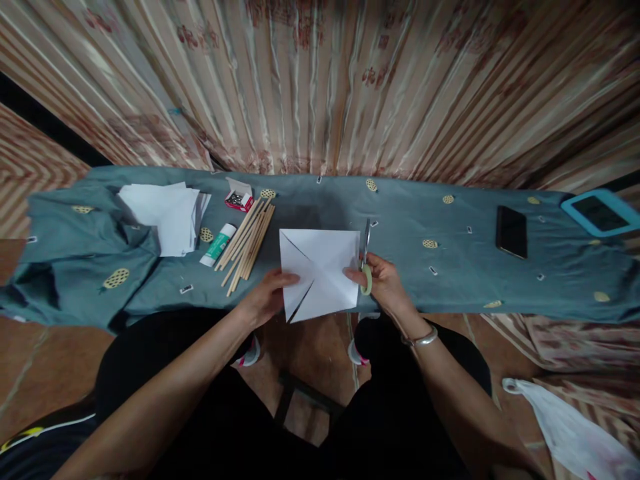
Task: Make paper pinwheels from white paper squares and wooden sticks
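- Your white paper square point(320, 270) sits right at the near edge of the desk point(450, 280), its lower corner hanging out over the edge above the floor, with slits running in from the corners toward the middle.
- Your left hand point(267, 297) is clamped on the paper's left edge, thumb on top, fingers tucked beneath.
- Your right hand point(383, 280) is closed around the scissors point(366, 257), a finger through the pale green handle loop, blades pointing away from you just beside the paper's right edge; your fingertips touch that edge too.
- There's a silver bangle point(423, 338) on your right wrist.
- Left of the paper, a bundle of wooden sticks point(247, 243) lies fanned on the blue-grey cloth, and a glue stick point(218, 244) with a green label lies just beside them.
- Beyond the sticks, a small red box point(239, 195) stands with its lid flipped up; inside are small metal bits, too tiny to tell what kind.
- Further left, a loose stack of white sheets point(167, 213) rests on the rumpled part of the cloth.
- Well off to your right, a black phone point(511, 231) lies flat, and at the far right end a tablet in a light blue case point(600, 212), screen dark.
- On the floor at the lower right, a white plastic bag point(570, 427) lies crumpled; I can't tell what's in it.
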`<act>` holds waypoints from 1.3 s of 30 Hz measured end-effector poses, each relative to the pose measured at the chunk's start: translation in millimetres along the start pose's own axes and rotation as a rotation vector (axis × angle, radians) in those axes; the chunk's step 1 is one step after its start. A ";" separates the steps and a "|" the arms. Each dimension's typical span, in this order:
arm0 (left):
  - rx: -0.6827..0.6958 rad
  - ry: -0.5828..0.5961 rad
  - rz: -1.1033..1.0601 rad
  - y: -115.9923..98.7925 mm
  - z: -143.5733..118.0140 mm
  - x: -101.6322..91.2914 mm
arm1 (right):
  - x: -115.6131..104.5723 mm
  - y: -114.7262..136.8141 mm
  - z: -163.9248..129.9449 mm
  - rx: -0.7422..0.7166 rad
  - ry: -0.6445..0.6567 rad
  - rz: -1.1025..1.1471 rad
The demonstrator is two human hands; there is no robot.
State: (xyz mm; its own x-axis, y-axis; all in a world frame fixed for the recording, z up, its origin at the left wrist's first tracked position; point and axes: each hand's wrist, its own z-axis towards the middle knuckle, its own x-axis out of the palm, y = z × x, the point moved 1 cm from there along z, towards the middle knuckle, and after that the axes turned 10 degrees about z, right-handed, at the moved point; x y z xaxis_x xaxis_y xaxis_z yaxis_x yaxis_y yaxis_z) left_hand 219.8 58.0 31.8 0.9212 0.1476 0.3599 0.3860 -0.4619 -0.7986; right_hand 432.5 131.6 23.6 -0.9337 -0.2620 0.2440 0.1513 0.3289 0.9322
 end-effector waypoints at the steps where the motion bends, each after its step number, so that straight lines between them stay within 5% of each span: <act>1: 0.009 0.023 -0.054 -2.1 -0.6 0.3 | 0.5 0.2 1.3 -0.021 -0.045 0.026; 7: 0.158 0.173 -0.098 -3.3 -4.8 12.3 | 10.9 6.5 11.4 -0.170 -0.237 0.157; 10: 0.209 0.107 0.018 0.6 -2.6 23.8 | 23.6 5.7 12.4 -0.180 -0.238 0.167; 15: 0.309 -0.205 0.063 2.3 9.4 28.3 | 39.8 -0.3 6.9 -0.140 -0.135 0.098; 20: 0.451 -0.297 0.168 -6.9 24.1 10.7 | 37.9 -5.7 -7.4 -0.066 -0.005 -0.002; 25: 0.613 -0.489 0.349 -26.8 32.4 -5.3 | 35.3 -20.6 -29.7 0.082 0.288 -0.166; 29: 0.657 -0.524 0.489 -33.9 33.1 -5.6 | 40.0 -31.5 -38.5 0.169 0.424 -0.275; 39: 0.664 -0.517 0.640 -27.1 29.3 1.3 | 46.4 -29.2 -29.8 0.249 0.398 -0.137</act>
State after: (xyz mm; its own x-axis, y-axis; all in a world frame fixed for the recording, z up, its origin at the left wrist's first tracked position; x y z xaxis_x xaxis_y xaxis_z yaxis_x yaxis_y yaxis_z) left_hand 212.0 96.3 39.8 0.8108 0.4723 -0.3456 -0.3737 -0.0367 -0.9268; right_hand 394.4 82.8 15.7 -0.7360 -0.6282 0.2523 -0.0918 0.4619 0.8821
